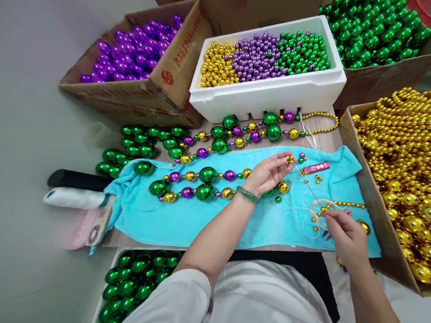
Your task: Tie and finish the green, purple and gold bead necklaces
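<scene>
My left hand (266, 173), a green bangle on its wrist, pinches a few small gold beads (289, 160) at its fingertips. From there a long thin needle (309, 189) slants down to my right hand (345, 233), whose fingers are closed around its lower end. A gold bead (306, 181) sits partway along the needle. White thread (306, 229) loops on the blue towel (192, 226) beside the right hand, with loose gold beads near it. Under and left of my left hand lies a bead strand (208, 174) of green, purple and gold balls.
A white foam box (269, 95) of small beads stands behind the towel. Cartons of purple balls (142, 52), green balls (374, 29) and gold bead strings (415, 148) surround it. A finished-looking strand (273, 132) lies before the foam box. A red packet (317, 168) rests on the towel.
</scene>
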`<state>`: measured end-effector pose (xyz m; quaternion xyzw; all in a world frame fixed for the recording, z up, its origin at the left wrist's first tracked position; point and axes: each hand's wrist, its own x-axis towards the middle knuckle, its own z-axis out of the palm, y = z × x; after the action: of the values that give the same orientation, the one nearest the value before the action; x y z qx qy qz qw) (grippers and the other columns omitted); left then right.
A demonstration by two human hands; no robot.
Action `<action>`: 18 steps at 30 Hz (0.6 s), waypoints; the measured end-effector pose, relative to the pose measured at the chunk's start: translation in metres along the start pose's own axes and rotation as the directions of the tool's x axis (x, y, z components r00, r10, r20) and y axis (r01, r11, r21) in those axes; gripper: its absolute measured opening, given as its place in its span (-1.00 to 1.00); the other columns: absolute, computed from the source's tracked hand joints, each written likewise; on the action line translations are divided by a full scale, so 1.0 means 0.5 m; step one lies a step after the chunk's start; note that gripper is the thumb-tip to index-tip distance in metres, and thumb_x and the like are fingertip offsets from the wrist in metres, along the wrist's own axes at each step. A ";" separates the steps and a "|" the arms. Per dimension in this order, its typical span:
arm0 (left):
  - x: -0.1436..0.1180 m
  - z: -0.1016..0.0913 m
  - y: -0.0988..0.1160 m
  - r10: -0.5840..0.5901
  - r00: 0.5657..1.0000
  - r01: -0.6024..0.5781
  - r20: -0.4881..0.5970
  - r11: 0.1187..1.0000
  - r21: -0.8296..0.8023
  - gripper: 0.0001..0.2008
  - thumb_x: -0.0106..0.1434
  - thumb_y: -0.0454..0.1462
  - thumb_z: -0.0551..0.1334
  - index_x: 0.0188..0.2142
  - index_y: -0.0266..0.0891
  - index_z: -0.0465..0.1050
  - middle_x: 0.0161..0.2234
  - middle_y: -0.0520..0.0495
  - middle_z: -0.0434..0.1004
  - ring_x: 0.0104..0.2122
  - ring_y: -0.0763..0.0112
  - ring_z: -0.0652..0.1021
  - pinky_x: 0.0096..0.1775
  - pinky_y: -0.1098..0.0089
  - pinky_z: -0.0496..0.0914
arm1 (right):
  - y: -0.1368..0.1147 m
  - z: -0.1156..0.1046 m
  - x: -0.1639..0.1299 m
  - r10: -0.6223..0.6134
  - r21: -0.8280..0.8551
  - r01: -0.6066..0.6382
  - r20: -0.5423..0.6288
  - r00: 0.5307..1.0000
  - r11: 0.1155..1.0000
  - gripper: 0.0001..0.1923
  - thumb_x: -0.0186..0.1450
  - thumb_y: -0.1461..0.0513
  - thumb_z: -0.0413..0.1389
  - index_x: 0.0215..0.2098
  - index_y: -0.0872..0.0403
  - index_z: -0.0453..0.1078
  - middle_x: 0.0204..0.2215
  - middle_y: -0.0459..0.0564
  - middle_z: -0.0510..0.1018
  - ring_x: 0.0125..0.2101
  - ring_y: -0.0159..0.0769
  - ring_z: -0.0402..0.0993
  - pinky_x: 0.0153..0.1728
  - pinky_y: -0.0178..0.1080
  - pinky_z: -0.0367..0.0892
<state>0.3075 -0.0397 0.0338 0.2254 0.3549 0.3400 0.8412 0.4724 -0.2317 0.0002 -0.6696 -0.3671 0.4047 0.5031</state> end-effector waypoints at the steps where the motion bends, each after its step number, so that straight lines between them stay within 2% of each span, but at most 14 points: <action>1: -0.001 -0.001 0.001 0.000 1.000 0.000 -0.006 1.000 -0.003 -0.79 0.23 -0.50 0.16 -0.18 -0.35 0.51 -0.31 -0.08 0.61 -0.37 0.57 0.61 -0.18 0.58 0.48 | 0.000 -0.001 0.001 0.001 -0.004 -0.001 -0.007 1.000 1.000 -0.79 0.23 0.13 0.14 -0.35 0.10 0.50 -0.56 -0.08 0.47 -0.60 -0.45 0.24 -0.59 -0.35 0.17; 4: -0.003 -0.002 0.001 0.002 1.000 -0.002 -0.018 1.000 -0.008 -0.79 0.23 -0.50 0.15 -0.19 -0.35 0.51 -0.35 -0.07 0.61 -0.39 0.56 0.61 -0.22 0.58 0.49 | 0.000 -0.005 0.006 0.026 -0.014 -0.027 -0.067 0.997 1.000 -0.79 0.22 0.12 0.14 -0.35 0.10 0.50 -0.61 -0.11 0.42 -0.60 -0.43 0.24 -0.56 -0.34 0.19; 6: -0.003 -0.002 -0.001 0.001 1.000 -0.001 -0.021 1.000 0.007 -0.79 0.23 -0.50 0.15 -0.19 -0.35 0.51 -0.33 -0.08 0.61 -0.37 0.55 0.61 -0.18 0.57 0.49 | 0.001 -0.009 0.013 0.061 -0.043 -0.066 -0.095 0.994 0.997 -0.78 0.20 0.11 0.14 -0.37 0.10 0.50 -0.60 -0.11 0.43 -0.59 -0.42 0.26 -0.54 -0.33 0.20; 9: 0.001 -0.003 -0.005 0.000 1.000 0.001 -0.027 0.999 0.034 -0.80 0.22 -0.50 0.17 -0.20 -0.37 0.52 -0.30 -0.09 0.61 -0.33 0.55 0.61 -0.09 0.53 0.48 | 0.009 -0.014 0.026 0.110 -0.110 -0.118 -0.082 0.991 0.987 -0.77 0.18 0.11 0.13 -0.39 0.10 0.49 -0.58 -0.10 0.44 -0.56 -0.39 0.28 -0.51 -0.32 0.20; 14: 0.010 -0.002 -0.011 0.022 0.998 -0.020 -0.057 0.999 0.044 -0.81 0.21 -0.51 0.18 -0.23 -0.35 0.52 -0.33 -0.06 0.61 -0.34 0.56 0.61 -0.14 0.56 0.50 | 0.022 -0.013 0.047 0.132 -0.200 -0.139 -0.051 0.990 0.970 -0.76 0.17 0.10 0.10 -0.42 0.10 0.49 -0.59 -0.10 0.45 -0.55 -0.36 0.30 -0.45 -0.28 0.22; 18: 0.003 -0.001 -0.009 0.017 0.997 -0.014 -0.070 0.999 0.041 -0.81 0.21 -0.51 0.18 -0.23 -0.35 0.51 -0.32 -0.06 0.61 -0.37 0.57 0.61 -0.17 0.57 0.51 | 0.019 -0.015 0.040 0.094 -0.108 -0.098 -0.043 0.995 0.989 -0.75 0.18 0.08 0.11 -0.41 0.09 0.49 -0.58 -0.09 0.45 -0.55 -0.36 0.30 -0.46 -0.28 0.22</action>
<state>0.3099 -0.0415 0.0302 0.2329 0.3893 0.3468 0.8209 0.4883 -0.2189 -0.0112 -0.7206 -0.3465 0.3951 0.4522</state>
